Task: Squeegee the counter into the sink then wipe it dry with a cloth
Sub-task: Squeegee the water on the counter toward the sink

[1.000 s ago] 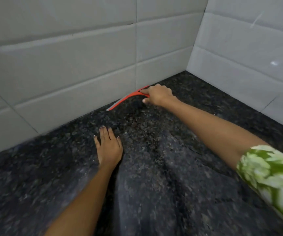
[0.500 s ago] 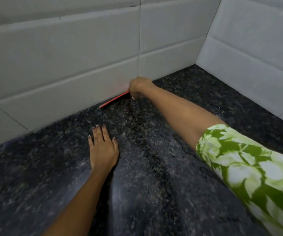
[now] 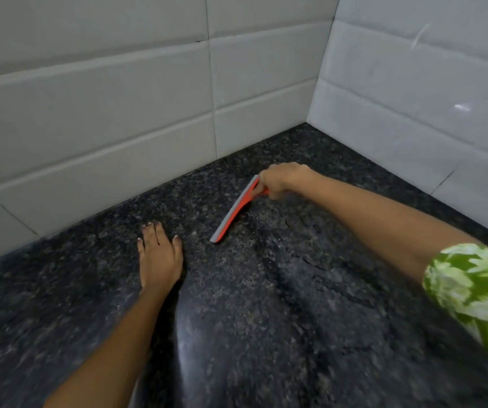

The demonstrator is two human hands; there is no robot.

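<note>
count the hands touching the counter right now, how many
1 for certain. The left hand lies flat on the counter. The right hand grips the squeegee near the wall; whether its knuckles touch the stone cannot be told.

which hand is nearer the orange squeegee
Right. The right hand grips the squeegee at its handle end. The left hand lies flat on the counter, apart from the blade's near tip.
</note>
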